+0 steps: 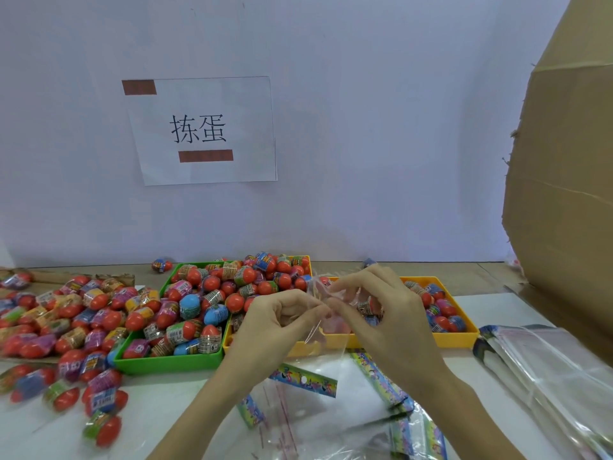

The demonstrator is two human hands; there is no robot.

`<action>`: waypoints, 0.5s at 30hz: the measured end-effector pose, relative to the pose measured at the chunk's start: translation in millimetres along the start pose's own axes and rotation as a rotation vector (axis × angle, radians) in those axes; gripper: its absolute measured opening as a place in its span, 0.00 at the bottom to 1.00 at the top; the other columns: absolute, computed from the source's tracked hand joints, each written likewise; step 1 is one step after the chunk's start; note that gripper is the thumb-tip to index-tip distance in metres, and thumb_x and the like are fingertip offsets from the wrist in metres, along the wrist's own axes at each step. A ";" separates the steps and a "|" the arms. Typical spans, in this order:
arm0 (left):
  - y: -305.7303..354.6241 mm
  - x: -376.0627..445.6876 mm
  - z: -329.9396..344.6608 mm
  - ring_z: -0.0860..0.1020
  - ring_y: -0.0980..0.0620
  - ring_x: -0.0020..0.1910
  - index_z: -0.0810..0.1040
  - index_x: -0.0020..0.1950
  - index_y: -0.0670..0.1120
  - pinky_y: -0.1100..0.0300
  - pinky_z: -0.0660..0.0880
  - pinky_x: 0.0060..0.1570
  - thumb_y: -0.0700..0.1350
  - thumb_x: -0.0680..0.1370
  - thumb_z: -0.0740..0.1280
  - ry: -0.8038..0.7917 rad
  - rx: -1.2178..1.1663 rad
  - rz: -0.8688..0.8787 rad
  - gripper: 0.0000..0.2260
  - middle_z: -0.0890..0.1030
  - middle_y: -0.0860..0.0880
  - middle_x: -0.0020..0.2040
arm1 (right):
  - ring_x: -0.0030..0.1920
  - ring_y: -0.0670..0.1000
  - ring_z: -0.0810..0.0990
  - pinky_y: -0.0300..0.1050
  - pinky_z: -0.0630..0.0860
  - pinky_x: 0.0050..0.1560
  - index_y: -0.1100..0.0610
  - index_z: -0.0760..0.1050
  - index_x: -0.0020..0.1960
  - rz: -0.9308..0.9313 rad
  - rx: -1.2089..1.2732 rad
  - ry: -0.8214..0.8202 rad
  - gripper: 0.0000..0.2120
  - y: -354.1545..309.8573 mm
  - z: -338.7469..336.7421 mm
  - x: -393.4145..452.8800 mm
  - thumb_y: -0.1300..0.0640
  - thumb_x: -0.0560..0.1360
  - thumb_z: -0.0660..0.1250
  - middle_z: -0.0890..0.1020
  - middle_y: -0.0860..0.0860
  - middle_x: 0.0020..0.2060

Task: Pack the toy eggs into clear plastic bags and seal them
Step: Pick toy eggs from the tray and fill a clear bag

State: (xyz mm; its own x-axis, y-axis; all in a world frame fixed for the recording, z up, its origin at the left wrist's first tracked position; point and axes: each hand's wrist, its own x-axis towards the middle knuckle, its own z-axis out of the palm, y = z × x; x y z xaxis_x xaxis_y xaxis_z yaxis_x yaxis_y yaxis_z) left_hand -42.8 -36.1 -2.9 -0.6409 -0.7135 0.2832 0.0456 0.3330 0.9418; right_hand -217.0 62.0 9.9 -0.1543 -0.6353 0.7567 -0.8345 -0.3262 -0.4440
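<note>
Both hands, left hand point(282, 315) and right hand point(381, 313), are pinching the thin, slippery clear bag point(323, 310) at its mouth edge; film likely crumpling easily

The single head camera is looking forward and slightly down from the person's own eye level, facing a pale wall point(365, 127) that is carrying a paper sign point(202, 131). It is sitting close to the table point(159, 403), so both forearms are entering from the bottom edge. The wide lens is bending the cardboard box point(564, 194) at the right (only one view is given).
</note>
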 end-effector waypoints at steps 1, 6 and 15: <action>-0.1 0.1 -0.2 0.88 0.43 0.42 0.88 0.50 0.48 0.49 0.85 0.50 0.50 0.80 0.74 0.021 0.011 0.004 0.06 0.88 0.44 0.43 | 0.49 0.46 0.79 0.37 0.75 0.49 0.51 0.85 0.53 -0.023 -0.013 0.023 0.06 -0.9 -0.4 0.3 0.57 0.76 0.78 0.80 0.41 0.45; -2.2 2.6 -3.7 0.86 0.48 0.37 0.85 0.42 0.50 0.59 0.83 0.42 0.57 0.74 0.78 0.083 0.062 0.036 0.11 0.87 0.46 0.39 | 0.63 0.46 0.79 0.43 0.76 0.60 0.49 0.82 0.53 -0.030 0.015 0.017 0.06 -1.7 0.1 -0.4 0.55 0.77 0.76 0.81 0.41 0.59; -1.1 -0.6 -2.2 0.83 0.49 0.40 0.84 0.46 0.50 0.51 0.82 0.46 0.58 0.75 0.76 0.074 0.271 0.206 0.12 0.84 0.51 0.41 | 0.59 0.49 0.83 0.45 0.79 0.61 0.39 0.78 0.65 0.242 0.410 -0.137 0.17 -2.5 -10.7 4.2 0.53 0.79 0.75 0.83 0.42 0.54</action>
State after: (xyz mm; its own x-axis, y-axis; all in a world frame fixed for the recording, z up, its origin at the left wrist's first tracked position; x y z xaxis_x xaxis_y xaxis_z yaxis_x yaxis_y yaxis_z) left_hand -40.9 -37.4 -3.7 -0.5820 -0.6537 0.4836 -0.0436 0.6190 0.7842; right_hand -221.2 67.7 19.3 -0.2240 -0.8040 0.5509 -0.5026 -0.3890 -0.7721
